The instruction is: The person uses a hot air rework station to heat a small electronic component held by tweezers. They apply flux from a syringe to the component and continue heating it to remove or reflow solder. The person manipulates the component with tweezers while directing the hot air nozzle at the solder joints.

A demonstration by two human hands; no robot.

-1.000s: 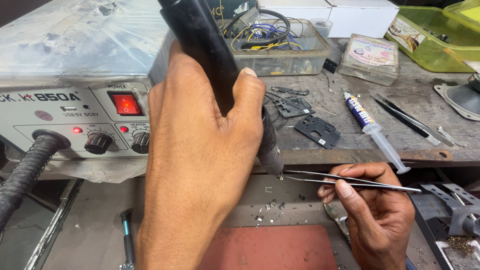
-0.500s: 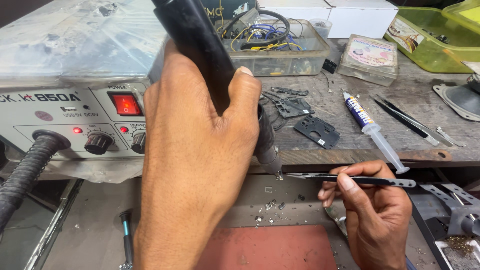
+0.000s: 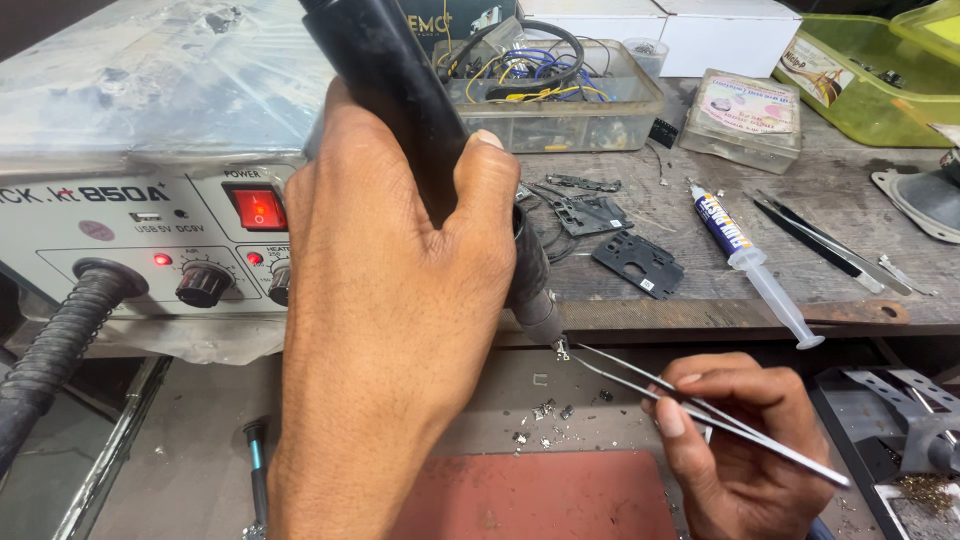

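My left hand [image 3: 390, 300] grips the black handle of a hot-air wand [image 3: 400, 95], its metal nozzle [image 3: 540, 315] pointing down at the bench. My right hand [image 3: 735, 450] pinches slim metal tweezers [image 3: 690, 410] whose tips hold a tiny metal part [image 3: 562, 349] right under the nozzle. Small loose chips [image 3: 545, 412] lie on the grey surface below, just above a red mat [image 3: 535, 495].
A grey rework station [image 3: 130, 220] with a lit red switch and knobs stands at left, its ribbed hose [image 3: 50, 350] running down. Behind are a clear box of wires [image 3: 555, 90], black frame parts [image 3: 637, 262], a syringe [image 3: 755, 265], spare tweezers [image 3: 820, 240] and green bins [image 3: 880, 75].
The tweezers have swung up and left, so their tips now meet the nozzle with the tiny part. My left hand and wand stayed nearly still.
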